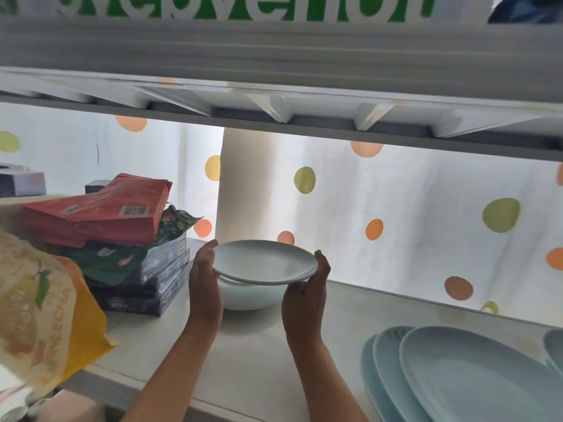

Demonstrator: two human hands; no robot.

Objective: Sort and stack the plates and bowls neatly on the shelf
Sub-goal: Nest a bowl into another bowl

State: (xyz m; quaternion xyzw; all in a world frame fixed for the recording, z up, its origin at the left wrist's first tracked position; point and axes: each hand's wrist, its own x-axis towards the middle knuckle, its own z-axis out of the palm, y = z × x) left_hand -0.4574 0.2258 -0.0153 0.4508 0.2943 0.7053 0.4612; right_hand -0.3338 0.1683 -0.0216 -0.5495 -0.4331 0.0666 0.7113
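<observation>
Both hands reach into the shelf [268,339] from below and hold a pale shallow plate [263,261] level between them. The left hand [204,284] presses against the plate's left rim with its fingers upright and only lightly bent, the thumb lying along the edge; the right hand [306,292] cups the right rim, fingers curled up round the edge from beneath. A second rim shows just under the plate, so there may be two plates held together, though the view does not settle it. Directly below sits a white bowl [248,296] on the shelf, its upper edge hidden by the plate; whether plate and bowl touch cannot be told. At the lower right of the shelf lies an overlapping row of light blue oval plates [457,373], well apart from the hands, with the edge of another blue dish [555,345] at the frame's right margin. To the left of the bowl stands a stack of dark boxes [152,284] topped by a green printed packet [115,260] and red packets [97,214]. A yellow and white plastic bag [39,306] fills the near left. Behind the shelf hangs a white curtain with coloured dots [396,214].
</observation>
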